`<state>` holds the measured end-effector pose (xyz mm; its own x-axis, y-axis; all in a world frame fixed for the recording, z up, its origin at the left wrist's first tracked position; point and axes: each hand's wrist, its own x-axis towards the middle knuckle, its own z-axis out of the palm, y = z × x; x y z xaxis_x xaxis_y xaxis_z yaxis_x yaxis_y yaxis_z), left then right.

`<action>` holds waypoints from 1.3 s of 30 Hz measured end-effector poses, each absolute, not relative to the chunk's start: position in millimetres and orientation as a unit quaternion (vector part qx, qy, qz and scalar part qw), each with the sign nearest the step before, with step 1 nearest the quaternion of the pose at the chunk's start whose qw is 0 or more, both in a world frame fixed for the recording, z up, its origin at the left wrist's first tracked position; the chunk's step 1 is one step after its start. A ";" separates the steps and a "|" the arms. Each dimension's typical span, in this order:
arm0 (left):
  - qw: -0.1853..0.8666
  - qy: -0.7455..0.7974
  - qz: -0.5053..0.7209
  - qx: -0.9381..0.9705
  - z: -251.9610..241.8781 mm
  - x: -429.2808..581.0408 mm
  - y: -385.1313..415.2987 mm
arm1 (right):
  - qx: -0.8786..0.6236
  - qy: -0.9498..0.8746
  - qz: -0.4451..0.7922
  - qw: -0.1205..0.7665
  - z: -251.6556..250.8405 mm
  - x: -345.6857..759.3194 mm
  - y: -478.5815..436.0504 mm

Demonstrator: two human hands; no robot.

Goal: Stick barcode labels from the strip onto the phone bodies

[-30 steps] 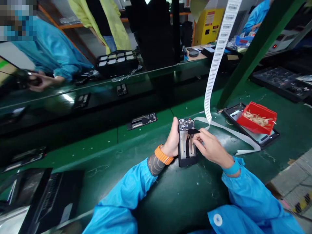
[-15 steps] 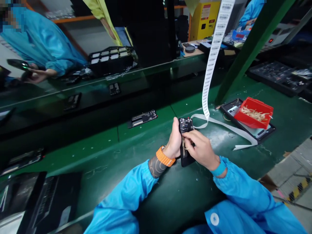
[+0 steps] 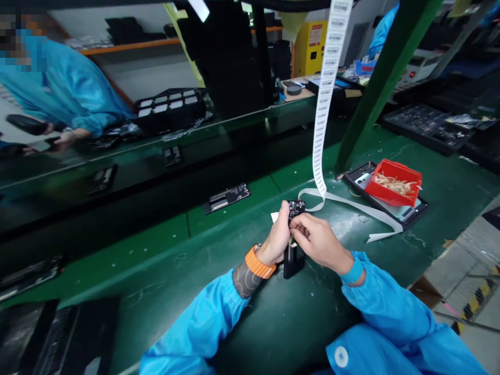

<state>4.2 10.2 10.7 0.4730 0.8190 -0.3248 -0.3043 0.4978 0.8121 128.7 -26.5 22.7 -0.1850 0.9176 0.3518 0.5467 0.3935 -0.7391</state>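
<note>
My left hand (image 3: 278,237) grips an opened black phone body (image 3: 294,256) by its left edge and holds it upright above the green bench (image 3: 234,312). My right hand (image 3: 317,240) lies over the phone's face with its fingers pinched together against the middle of it. What sits between those fingertips is too small to make out. The circuit board at the top of the phone (image 3: 296,207) shows above both hands. An orange watch strap (image 3: 255,262) is on my left wrist.
A long strip of barcode labels (image 3: 323,104) hangs down just right of my hands, its empty backing (image 3: 363,211) trailing over the bench. A red bin (image 3: 392,182) stands on a black tray at right. Another phone body (image 3: 227,196) lies on the conveyor. A co-worker in blue (image 3: 66,99) stands far left.
My right hand has slid from the phone's right edge onto its face, covering most of it. The phone has turned more edge-on and sits lower in view.
</note>
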 end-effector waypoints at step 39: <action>0.907 0.165 0.220 0.320 64.0 -24.2 36.1 | -0.440 -0.716 0.020 0.541 38.6 171.5 -15.7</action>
<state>-24.2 36.1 64.0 0.8490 0.5042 -0.1583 -0.2934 0.6988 0.6523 171.5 -15.7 38.6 -0.0263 0.6521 0.7577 0.6084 0.6119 -0.5055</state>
